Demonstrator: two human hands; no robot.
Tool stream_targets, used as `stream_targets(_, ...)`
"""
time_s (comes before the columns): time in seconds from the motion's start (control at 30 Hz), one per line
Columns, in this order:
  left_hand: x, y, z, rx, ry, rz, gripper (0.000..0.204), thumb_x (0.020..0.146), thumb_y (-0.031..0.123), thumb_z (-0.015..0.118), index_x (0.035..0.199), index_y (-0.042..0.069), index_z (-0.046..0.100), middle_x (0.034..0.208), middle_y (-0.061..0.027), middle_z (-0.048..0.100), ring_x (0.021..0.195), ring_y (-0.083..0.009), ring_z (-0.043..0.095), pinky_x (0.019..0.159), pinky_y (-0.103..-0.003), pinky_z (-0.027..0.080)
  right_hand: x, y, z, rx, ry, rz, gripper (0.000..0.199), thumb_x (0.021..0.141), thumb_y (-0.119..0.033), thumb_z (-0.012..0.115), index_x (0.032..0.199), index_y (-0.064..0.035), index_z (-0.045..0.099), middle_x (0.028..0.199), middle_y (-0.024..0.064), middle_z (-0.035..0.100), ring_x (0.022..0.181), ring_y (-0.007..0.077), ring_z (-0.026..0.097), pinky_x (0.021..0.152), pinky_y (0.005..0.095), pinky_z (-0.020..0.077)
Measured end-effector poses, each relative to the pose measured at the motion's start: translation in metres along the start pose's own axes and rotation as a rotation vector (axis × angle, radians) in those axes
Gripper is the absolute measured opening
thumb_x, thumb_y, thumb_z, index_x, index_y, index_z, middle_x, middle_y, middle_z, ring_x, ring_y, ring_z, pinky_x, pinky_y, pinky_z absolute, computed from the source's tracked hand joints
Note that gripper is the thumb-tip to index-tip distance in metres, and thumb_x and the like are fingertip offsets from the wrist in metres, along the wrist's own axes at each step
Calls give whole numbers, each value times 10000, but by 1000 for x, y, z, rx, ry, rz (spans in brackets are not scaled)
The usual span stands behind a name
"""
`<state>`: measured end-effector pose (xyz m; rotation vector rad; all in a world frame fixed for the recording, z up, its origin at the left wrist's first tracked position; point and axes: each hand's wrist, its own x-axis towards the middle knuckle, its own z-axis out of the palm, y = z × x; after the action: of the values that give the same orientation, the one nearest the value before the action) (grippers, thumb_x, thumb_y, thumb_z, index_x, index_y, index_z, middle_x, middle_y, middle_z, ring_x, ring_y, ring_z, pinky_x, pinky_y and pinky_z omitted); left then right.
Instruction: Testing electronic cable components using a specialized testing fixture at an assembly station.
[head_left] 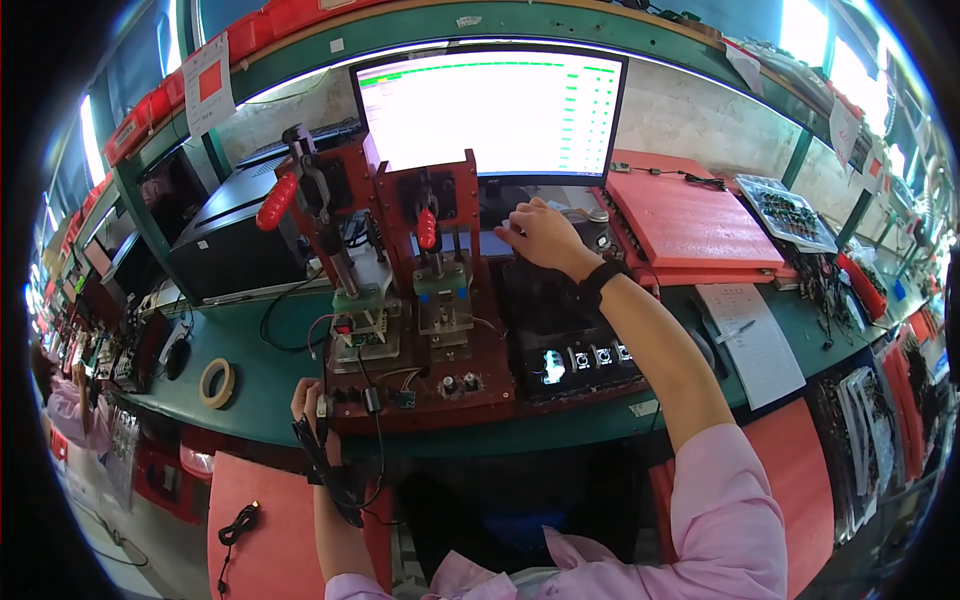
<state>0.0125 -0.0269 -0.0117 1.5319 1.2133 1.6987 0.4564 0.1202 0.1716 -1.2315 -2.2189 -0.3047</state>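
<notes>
My right hand (538,236) reaches forward past a red test fixture (405,290) and rests with curled fingers on a grey mouse-like object (585,222) below the bright monitor (490,110). A black band is on that wrist. At the bench's front edge, my left hand (308,405) grips a black cable with a connector (325,460) by the fixture's left corner. The fixture carries two red-handled toggle clamps (427,228) over small green circuit boards (360,335).
A black box with lit buttons (575,360) sits right of the fixture. A roll of tape (217,382) lies at left. Red trays (690,225), a paper sheet with a pen (750,340) and a tray of small parts (790,212) are at right. Another person sits at far left (65,400).
</notes>
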Motion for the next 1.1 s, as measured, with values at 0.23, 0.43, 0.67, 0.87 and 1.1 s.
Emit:
stream_targets(0.23,-6,-12,-10,-58,-48,261,285,934,64,407,1192,60,529,1203,-142,505,1063,-267,523,901,-350,429,3,-11,-2,1,-42,-45,335,862,-339,585,733,-30,595,777,100,568,871,307,540,751,411,455)
stream_targets(0.43,5,68,50,14,255,63,156,845,106,492,727,6,469,668,1,416,654,-66,386,615,-221,320,-4,2,-6,66,18,-1,333,857,-333,595,727,-26,596,778,102,572,849,310,541,747,417,448)
stream_targets(0.67,4,26,32,384,319,681,148,890,103,445,851,-32,491,719,-52,476,684,-134,456,674,-261,376,-18,-20,-42,169,26,-37,296,836,-284,614,693,-27,584,778,118,564,839,314,545,752,418,430)
stream_targets(0.87,0,-27,-18,147,9,77,365,877,6,509,1239,23,468,1214,-163,493,1103,-293,498,968,-361,389,-150,-50,-123,195,74,134,127,766,-155,662,776,-40,609,828,112,575,840,307,557,772,381,436)
stream_targets(1.1,-1,40,24,-46,152,-112,127,891,39,411,905,-54,498,925,-135,483,866,-215,493,823,-282,399,-296,12,-111,-286,-17,578,440,751,-167,663,1164,-79,539,1118,169,515,1031,372,510,887,432,422)
